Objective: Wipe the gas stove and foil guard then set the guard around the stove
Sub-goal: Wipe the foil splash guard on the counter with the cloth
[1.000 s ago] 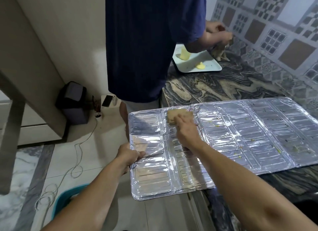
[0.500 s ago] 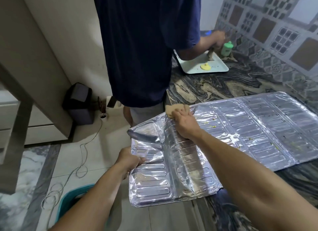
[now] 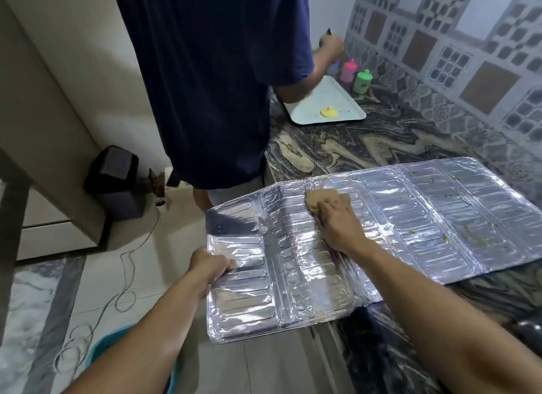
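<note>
The silver foil guard (image 3: 410,217) lies unfolded across the dark marbled counter (image 3: 352,147), its left panels hanging past the counter's end over the floor. My left hand (image 3: 211,266) grips the guard's left edge from the side. My right hand (image 3: 337,223) presses a tan cloth (image 3: 318,200) flat on a middle panel near the far edge. Small yellow-green specks of dirt dot the right panels. The gas stove is not in view.
A person in a dark blue shirt (image 3: 211,85) stands at the counter's end, reaching toward pink and green bottles (image 3: 362,81) beside a white tray (image 3: 328,106). A black bin (image 3: 117,182) and loose cable (image 3: 126,264) sit on the floor; a teal bucket rim (image 3: 99,346) is below.
My right hand has slid the cloth rightward along the guard's far edge. The lifted left panel has settled flatter. The other person's hand moved up toward the bottles.
</note>
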`<state>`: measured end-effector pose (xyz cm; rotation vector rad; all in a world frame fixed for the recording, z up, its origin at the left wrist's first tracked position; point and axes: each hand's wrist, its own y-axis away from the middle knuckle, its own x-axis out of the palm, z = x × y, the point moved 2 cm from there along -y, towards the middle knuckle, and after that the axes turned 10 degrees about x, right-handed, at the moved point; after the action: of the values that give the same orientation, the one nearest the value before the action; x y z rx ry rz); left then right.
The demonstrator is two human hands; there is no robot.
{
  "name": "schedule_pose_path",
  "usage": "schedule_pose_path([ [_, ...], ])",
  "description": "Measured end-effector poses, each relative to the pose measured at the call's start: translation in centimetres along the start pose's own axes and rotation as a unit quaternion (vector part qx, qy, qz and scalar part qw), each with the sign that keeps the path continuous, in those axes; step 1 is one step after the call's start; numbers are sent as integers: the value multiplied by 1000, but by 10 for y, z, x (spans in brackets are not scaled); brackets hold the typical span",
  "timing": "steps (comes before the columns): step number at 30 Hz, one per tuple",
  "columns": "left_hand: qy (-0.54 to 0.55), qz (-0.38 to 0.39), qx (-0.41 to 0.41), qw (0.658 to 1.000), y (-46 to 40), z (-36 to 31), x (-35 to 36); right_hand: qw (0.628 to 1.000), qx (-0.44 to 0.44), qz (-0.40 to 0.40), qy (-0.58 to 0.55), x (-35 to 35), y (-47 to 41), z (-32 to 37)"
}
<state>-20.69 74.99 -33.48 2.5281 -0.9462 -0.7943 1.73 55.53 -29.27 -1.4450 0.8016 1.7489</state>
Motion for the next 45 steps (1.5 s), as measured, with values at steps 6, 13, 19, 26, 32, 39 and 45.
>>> schedule_pose_path([
  [6, -124, -40, -14, 991, 6, -20, 11, 999, 35, -25, 7, 2, 35, -41],
  [13, -357, -97, 291, 882, 38, -55, 58, 986, 153, -38, -55, 9, 31, -64],
  [19, -453, 150, 441, 760, 67, -77, 143, 987, 140, -34, -71, 13, 27, -72],
  [26, -517, 217, 415, 716, 64, -70, 173, 985, 161, -48, -35, 11, 48, -87],
  [32, -529, 220, 408, 711, 57, -76, 166, 945, 317, -78, -11, -5, 64, -95],
  [39, -542, 206, 393, 713, 36, -92, 137, 995, 78, -45, -44, 27, 88, -54],
  [45, -549, 233, 364, 716, 37, -93, 141, 995, 79, -38, -46, 22, 90, -57],
])
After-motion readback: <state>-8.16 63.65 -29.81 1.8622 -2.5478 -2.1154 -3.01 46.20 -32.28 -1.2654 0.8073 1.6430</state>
